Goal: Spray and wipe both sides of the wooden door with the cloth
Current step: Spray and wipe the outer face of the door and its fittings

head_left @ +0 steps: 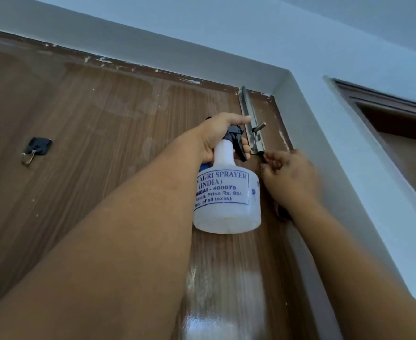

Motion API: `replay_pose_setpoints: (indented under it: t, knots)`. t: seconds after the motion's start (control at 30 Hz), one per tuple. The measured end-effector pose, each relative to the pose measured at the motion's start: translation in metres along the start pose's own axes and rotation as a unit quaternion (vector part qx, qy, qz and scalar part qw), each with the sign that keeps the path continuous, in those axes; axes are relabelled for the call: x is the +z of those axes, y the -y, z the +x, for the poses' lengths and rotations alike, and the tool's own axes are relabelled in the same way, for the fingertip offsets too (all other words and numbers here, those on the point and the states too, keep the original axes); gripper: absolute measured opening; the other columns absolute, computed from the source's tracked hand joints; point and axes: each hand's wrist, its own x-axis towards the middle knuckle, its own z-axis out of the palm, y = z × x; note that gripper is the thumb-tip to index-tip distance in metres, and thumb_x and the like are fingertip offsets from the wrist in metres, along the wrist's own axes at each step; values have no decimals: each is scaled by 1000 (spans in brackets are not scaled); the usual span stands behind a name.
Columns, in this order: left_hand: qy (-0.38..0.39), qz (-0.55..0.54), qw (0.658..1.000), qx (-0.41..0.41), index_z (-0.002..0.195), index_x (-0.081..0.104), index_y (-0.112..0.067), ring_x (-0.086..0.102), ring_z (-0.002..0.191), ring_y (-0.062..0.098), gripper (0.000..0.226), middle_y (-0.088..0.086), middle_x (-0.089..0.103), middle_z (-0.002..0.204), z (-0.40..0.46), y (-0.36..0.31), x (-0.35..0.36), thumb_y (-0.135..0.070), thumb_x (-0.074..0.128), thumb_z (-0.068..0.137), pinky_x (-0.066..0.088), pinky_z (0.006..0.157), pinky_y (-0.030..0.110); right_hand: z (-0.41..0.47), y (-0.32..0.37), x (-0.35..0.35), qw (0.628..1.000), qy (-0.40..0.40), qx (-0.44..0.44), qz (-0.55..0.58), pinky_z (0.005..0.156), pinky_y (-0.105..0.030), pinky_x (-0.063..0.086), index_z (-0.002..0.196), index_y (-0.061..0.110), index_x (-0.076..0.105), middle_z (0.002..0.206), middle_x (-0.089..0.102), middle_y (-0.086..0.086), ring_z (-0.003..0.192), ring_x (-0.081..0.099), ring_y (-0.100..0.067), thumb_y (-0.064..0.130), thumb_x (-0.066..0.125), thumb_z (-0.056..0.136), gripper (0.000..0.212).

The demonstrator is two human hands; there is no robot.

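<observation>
L hand (216, 136) grips spray bottle (226, 192) at wooden door (91, 143); R hand (290, 180) curled, pressing dark cloth (281, 213) below latch (252, 126).

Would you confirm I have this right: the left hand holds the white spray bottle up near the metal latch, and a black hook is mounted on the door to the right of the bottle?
Not quite: the head view shows the black hook on the door to the left of the spray bottle, not the right. The left hand holds the bottle near the metal latch.

The spray bottle (227, 192) is held up before the door (104, 143), its nozzle near the bolt latch (252, 123) at the door's upper right corner. The left hand (216, 136) has its grip on the bottle's neck; the right hand (289, 177) lies just right of the bottle, below the latch (what it holds is unclear). 1 hook (36, 149) sits on the door far to the left. The frame (307, 133) runs along the right.
</observation>
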Motion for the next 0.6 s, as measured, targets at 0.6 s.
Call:
replay_pose_setpoints:
  t: [0.6]
  knots:
    - [44, -15, 999, -27, 79, 56, -4, 59, 61, 24, 25, 9, 58, 65, -9, 2, 0, -20, 56, 98, 56, 48, 26, -121, 0, -11, 970, -19, -242, 22, 67, -29, 36, 92, 17, 73, 96, 62, -1, 79, 46, -22, 26, 64, 86, 15]
